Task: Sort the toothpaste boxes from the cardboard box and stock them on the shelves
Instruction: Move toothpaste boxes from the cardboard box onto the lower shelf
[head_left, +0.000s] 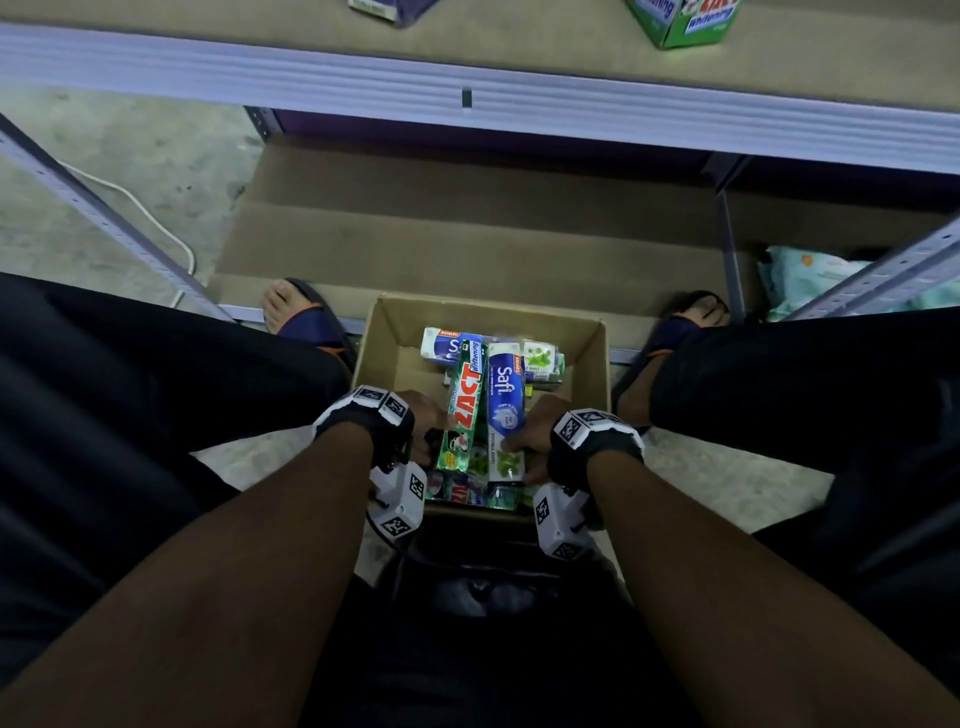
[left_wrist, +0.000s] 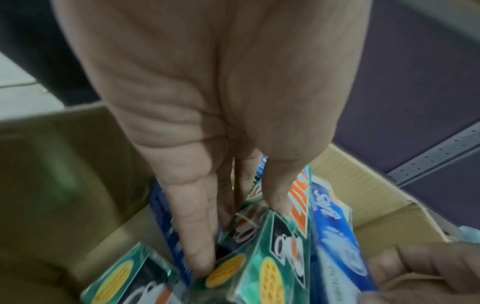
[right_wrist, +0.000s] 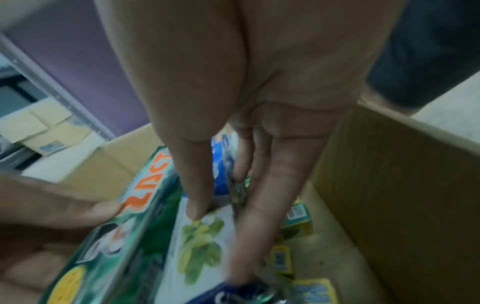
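Note:
An open cardboard box (head_left: 376, 338) stands on the floor between my feet, holding several toothpaste boxes. Two long ones lie side by side on top: a green Zact box (head_left: 464, 405) and a blue-and-white Safi box (head_left: 505, 400). My left hand (head_left: 428, 423) grips the near end of the Zact box (left_wrist: 272, 257), with the thumb on top and the fingers (left_wrist: 197, 226) down its left side. My right hand (head_left: 527, 434) pinches the Safi box (right_wrist: 202, 246), the thumb (right_wrist: 194, 185) on its face and the fingers (right_wrist: 265, 205) along its right edge. More boxes lie underneath, partly hidden.
The shelf edge (head_left: 467, 98) runs overhead, with green Zact boxes (head_left: 685, 21) and a blue box (head_left: 384, 10) on it. Lower shelf boards (head_left: 467, 234) lie behind the carton. Sandalled feet (head_left: 301, 317) flank it. A white cable (head_left: 150, 213) crosses the floor and a pale green pack (head_left: 810, 280) sits right.

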